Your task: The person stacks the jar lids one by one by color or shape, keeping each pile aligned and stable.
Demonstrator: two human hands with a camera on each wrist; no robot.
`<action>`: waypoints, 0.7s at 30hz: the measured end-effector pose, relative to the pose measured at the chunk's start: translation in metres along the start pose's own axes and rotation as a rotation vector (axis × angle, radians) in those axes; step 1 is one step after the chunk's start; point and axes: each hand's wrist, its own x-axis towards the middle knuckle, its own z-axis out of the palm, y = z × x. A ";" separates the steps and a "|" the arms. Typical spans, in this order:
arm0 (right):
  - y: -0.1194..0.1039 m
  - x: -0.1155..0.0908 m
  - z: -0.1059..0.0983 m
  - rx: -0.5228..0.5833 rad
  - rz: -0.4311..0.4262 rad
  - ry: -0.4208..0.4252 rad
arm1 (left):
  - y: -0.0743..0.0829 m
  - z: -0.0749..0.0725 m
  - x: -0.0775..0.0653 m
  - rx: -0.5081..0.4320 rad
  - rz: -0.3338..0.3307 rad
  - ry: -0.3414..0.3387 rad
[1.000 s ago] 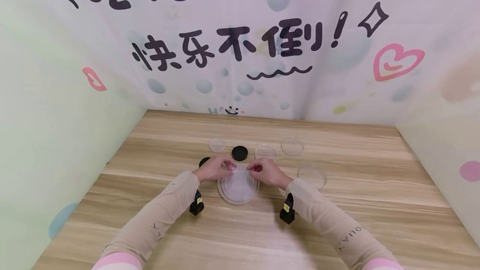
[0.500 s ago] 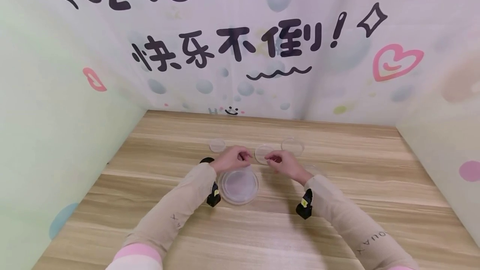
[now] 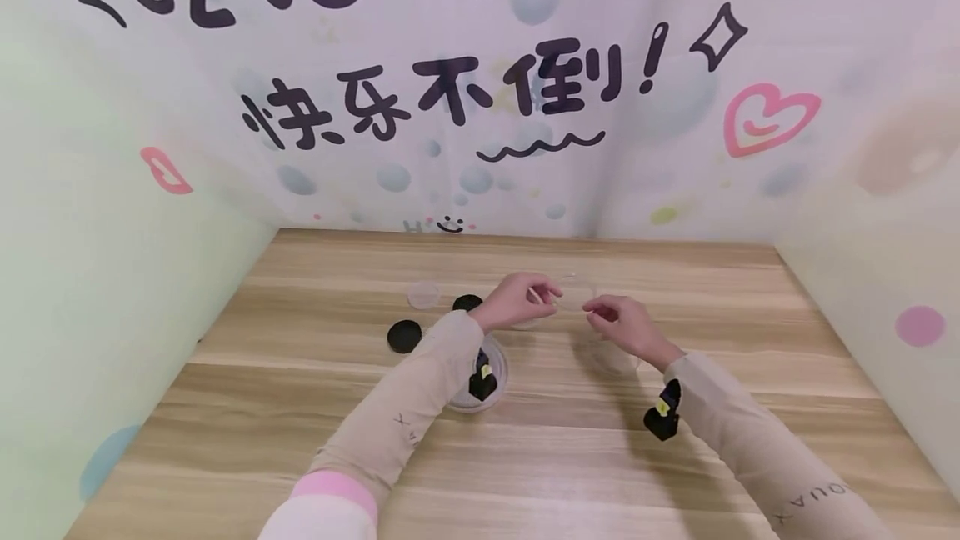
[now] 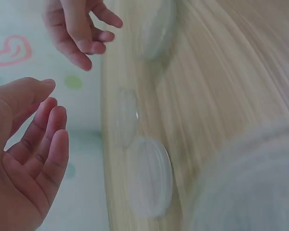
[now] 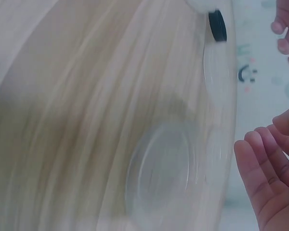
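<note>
My left hand [image 3: 519, 300] is in the air over a clear round dish [image 3: 528, 324], fingers loosely bent with nothing between them. Just right of it is another clear dish [image 3: 576, 290], farther back on the table. My right hand [image 3: 630, 325], likewise holding nothing, hovers above a third clear dish [image 5: 161, 173], partly hidden by it in the head view. In the left wrist view, a gap separates the left hand [image 4: 31, 149] from the right hand [image 4: 77, 31]. Beneath my left forearm lies a nested stack of clear dishes [image 3: 498, 369], partly covered by the sleeve and wrist camera.
Two black discs, one on the left [image 3: 405, 337] and one behind the left wrist [image 3: 467, 303], lie on the wooden table [image 3: 525, 473]. A small clear dish [image 3: 423, 295] sits behind them. A printed cloth wall [image 3: 375, 198] closes off the back.
Both hands have moved right, away from the clear stack, past the black disc and over the other clear dishes. The head view has shifted slightly. Nothing on the table has visibly moved.
</note>
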 end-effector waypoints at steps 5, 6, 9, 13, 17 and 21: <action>0.012 -0.011 -0.019 0.007 0.054 0.020 | 0.013 0.018 0.018 -0.025 0.039 -0.024; 0.015 -0.013 -0.023 0.000 0.059 0.024 | 0.014 0.022 0.021 -0.023 0.043 -0.030; 0.023 -0.020 -0.030 -0.004 0.067 0.047 | 0.014 0.034 0.028 -0.031 0.041 -0.037; 0.033 -0.028 -0.035 0.012 0.086 0.064 | 0.010 0.049 0.034 -0.050 0.020 -0.031; 0.041 -0.034 -0.037 0.018 0.126 0.061 | 0.005 0.063 0.036 -0.104 -0.051 -0.015; 0.047 -0.037 -0.035 -0.008 0.157 0.053 | -0.001 0.075 0.037 -0.143 -0.127 0.000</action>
